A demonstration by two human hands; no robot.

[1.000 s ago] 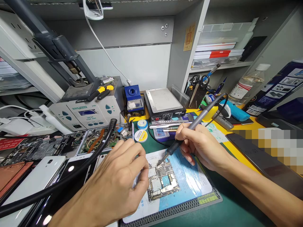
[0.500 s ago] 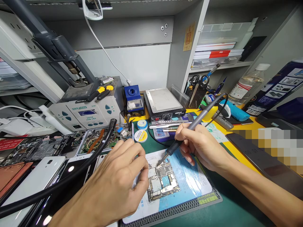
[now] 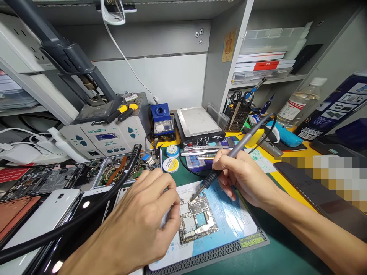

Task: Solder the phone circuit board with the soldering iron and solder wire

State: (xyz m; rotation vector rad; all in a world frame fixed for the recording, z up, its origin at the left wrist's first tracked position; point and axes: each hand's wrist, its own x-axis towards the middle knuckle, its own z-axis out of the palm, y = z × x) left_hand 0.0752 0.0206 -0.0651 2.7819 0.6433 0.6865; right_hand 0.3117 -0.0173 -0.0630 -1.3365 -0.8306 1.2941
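R hand (image 3: 243,173) grips soldering iron (image 3: 210,179) pen-style, tip down at far side of circuit bd (image 3: 197,208). Bd lies flat on blue/wht pad (image 3: 229,229). L hand (image 3: 149,214), fingers curled, sits by bd's L edge; can't tell if its grip holds anything. 2 round tins (image 3: 171,164) nr pad's far edge.

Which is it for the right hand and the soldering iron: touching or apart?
Touching. The head view shows the right hand gripping the soldering iron, thumb and fingers against its handle.
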